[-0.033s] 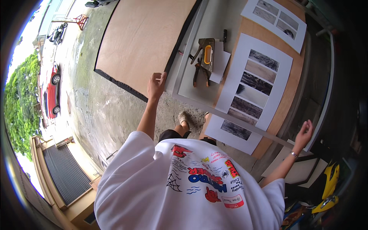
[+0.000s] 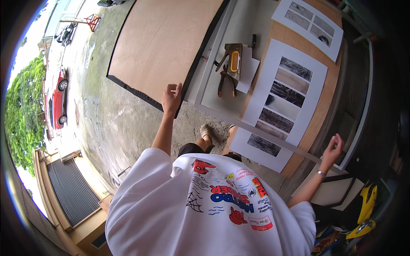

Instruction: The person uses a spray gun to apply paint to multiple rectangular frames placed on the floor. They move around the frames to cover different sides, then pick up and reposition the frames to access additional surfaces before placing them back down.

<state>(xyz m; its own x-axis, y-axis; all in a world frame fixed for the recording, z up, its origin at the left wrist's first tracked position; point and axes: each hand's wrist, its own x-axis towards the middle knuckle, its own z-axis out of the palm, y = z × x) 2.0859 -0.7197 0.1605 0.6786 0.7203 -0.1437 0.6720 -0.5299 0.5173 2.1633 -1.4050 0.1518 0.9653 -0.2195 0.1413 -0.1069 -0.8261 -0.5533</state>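
My left hand (image 2: 171, 98) is over the near right corner of a plywood panel (image 2: 164, 42) edged with black fabric (image 2: 188, 74). Its fingers are loosely bent with small gaps, and nothing shows in them; whether they touch the wood I cannot tell. At the other side, my right hand (image 2: 333, 149) is raised beside the metal table's frame (image 2: 358, 132), empty, fingers slightly curled and apart. Between my hands, a staple gun (image 2: 233, 62) with a yellow-rimmed handle lies on the grey tabletop (image 2: 212, 94). Orange-and-black pliers (image 2: 226, 81) lie against it.
White sheets with grey pictures (image 2: 294, 94) lie on a wooden board (image 2: 314, 123) at the right. A small black tool (image 2: 254, 40) and white paper (image 2: 247, 77) are near the staple gun. Yellow-and-black items (image 2: 367, 205) stand low right. A red car (image 2: 59, 100) is parked outside.
My left hand has shifted slightly left and down. More black fabric now shows at the panel's corner beside my wrist. My right hand has moved slightly left.
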